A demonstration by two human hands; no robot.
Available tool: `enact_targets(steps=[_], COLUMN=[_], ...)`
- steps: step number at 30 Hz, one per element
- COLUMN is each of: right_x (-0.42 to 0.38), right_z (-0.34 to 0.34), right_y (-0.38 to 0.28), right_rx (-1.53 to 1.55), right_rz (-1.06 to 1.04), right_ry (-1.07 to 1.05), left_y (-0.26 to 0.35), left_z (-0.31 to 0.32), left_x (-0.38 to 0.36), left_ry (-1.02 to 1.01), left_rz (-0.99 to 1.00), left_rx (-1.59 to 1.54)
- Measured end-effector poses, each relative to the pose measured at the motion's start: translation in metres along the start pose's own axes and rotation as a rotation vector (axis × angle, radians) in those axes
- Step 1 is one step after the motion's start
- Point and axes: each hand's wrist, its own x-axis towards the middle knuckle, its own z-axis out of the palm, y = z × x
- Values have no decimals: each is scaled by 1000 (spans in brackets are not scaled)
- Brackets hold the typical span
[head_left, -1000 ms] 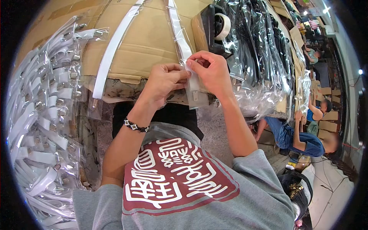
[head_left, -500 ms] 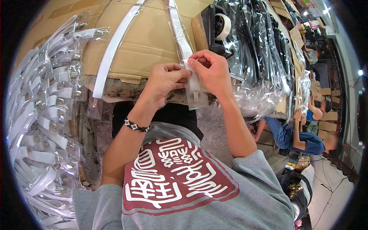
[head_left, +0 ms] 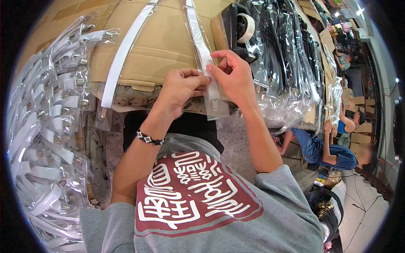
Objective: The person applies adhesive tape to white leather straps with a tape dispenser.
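A white strap in a clear plastic sleeve (head_left: 202, 49) runs down over the cardboard and hangs past its front edge, a metal clip at its lower end. My left hand (head_left: 182, 87) pinches the left side of this sleeve between thumb and fingers. On the sleeve's right side rests the thumb of my right hand (head_left: 232, 75), its index finger raised and apart from the thumb. Another sleeved white strap (head_left: 122, 63) lies to the left, also reaching over the edge, touched by neither hand.
Many bagged white straps (head_left: 46, 139) are heaped at the left. A tape roll (head_left: 244, 28) sits in a black dispenser at the top, beside bagged black straps (head_left: 287, 55). Cardboard (head_left: 156, 50) covers the work surface. Other people (head_left: 337, 156) are at the right.
My right hand has risen slightly, and its index finger has opened away from the thumb. My left hand keeps its pinch in nearly the same place.
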Motion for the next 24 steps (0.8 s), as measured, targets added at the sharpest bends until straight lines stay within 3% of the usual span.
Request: enact_targets(steps=[24], right_x=[-5], right_z=[-4], right_y=[-3], right_rx=[37], right_rz=[-58], right_ry=[64], left_y=[-1], left_z=[-1], left_x=[0], left_ry=[15], left_rz=[14], left_rx=[1])
